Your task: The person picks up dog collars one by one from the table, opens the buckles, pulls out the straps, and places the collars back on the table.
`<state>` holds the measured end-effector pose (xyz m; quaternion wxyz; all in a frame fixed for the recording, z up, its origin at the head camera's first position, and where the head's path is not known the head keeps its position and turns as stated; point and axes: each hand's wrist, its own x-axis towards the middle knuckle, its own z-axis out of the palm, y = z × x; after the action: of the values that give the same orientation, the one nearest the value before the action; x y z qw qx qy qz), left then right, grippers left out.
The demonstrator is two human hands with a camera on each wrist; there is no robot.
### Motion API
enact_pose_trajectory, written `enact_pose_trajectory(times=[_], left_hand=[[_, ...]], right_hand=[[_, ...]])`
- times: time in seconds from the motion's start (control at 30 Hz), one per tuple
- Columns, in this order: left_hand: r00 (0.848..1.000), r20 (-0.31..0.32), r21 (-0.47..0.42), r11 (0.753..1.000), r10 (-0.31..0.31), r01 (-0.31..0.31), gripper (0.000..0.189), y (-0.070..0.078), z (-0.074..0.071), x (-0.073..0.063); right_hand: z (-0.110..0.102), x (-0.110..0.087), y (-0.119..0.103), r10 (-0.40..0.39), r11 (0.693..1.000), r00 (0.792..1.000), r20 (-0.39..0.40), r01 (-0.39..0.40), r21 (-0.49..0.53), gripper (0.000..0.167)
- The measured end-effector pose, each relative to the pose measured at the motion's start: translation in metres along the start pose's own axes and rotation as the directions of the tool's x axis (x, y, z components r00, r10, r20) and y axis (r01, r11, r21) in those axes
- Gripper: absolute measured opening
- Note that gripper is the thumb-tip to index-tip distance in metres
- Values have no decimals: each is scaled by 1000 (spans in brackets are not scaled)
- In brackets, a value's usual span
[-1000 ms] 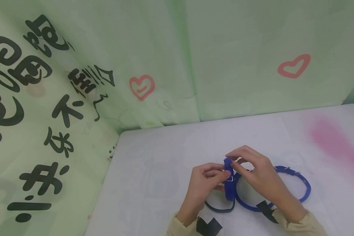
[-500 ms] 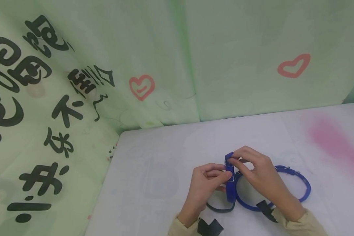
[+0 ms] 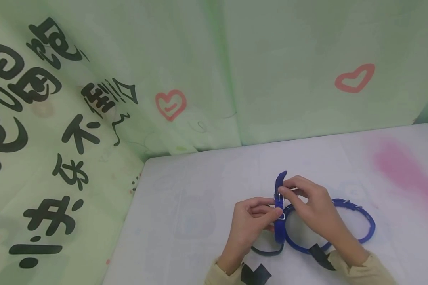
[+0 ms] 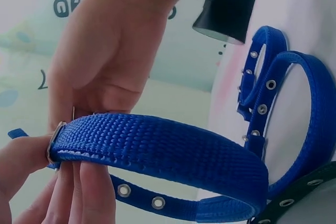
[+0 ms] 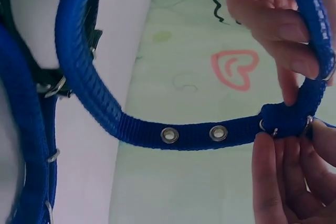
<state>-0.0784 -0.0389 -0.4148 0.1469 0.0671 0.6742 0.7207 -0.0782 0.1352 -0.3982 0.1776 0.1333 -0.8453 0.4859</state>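
A blue webbing collar [image 3: 279,231] with metal eyelets is held up in a loop between both hands. My left hand [image 3: 251,221] pinches it near a metal ring, thumb in front and fingers behind. At the buckle [image 3: 279,196], my right hand [image 3: 310,204] pinches the strap between thumb and fingertips. The free strap end [image 3: 281,178] sticks up past the buckle. Two bare eyelets [image 5: 218,133] show along the strap in the right wrist view. The ribbed padded band [image 4: 157,145] curves toward the left wrist camera. Fingers partly hide the buckle.
On the white table [image 3: 185,245] to the right lies more blue collar webbing [image 3: 372,229] in a wide loop. A dark collar [image 3: 267,253] rests below the hands. Green curtain [image 3: 289,79] hangs behind and at the left. Dark pieces [image 3: 256,275] sit at the cuffs.
The strap end has risen above the buckle and now points up, longer than before. My right hand has shifted from the strap's tip down to beside the buckle. The left hand stays nearly still.
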Motion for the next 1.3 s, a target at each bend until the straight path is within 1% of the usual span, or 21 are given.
enact_pose_trajectory(times=[0.03, 0.1, 0.23, 0.33, 0.43, 0.53, 0.67, 0.77, 0.87, 1.0, 1.2, 1.3], left_hand=[[1000, 2, 7, 1000, 5, -5, 23, 0, 0, 0], [1000, 5, 20, 1000, 12, -12, 23, 1, 0, 0], [999, 9, 43, 999, 31, -31, 23, 1, 1, 1], [999, 12, 53, 998, 37, -37, 23, 0, 1, 2], [1000, 6, 61, 998, 30, -30, 22, -1, 1, 2], [1000, -5, 63, 998, 31, -31, 22, -2, 1, 2], [998, -30, 64, 997, 51, -49, 24, -2, 1, 1], [997, -31, 58, 996, 73, -71, 26, -2, 1, 0], [995, -4, 47, 994, 99, -99, 26, -2, 1, 0], [991, 39, 57, 990, 125, -127, 26, 0, 0, -1], [986, 84, 80, 985, 147, -154, 26, 2, -1, -2], [984, 98, 86, 983, 151, -160, 26, 1, -1, -2]], right_hand=[[-1, 0, 0, 33, 999, 999, 20, -33, 7, 3], [-4, 1, -1, 103, 994, 993, 63, -104, 16, 7], [-9, 3, 1, 227, 972, 963, 143, -234, 35, 19], [-11, 4, 2, 289, 952, 940, 183, -302, 47, 25], [-12, 5, 4, 322, 940, 925, 199, -338, 52, 28], [-13, 5, 4, 333, 934, 921, 202, -352, 66, 28], [-12, 5, 4, 331, 934, 923, 196, -350, 71, 28], [-12, 5, 5, 322, 938, 927, 193, -340, 66, 28], [-12, 5, 5, 307, 943, 932, 192, -325, 70, 27], [-10, 4, 4, 294, 946, 936, 194, -314, 82, 26], [-9, 3, 3, 283, 949, 939, 193, -304, 86, 25], [-11, 4, 3, 289, 946, 937, 196, -311, 92, 23]])
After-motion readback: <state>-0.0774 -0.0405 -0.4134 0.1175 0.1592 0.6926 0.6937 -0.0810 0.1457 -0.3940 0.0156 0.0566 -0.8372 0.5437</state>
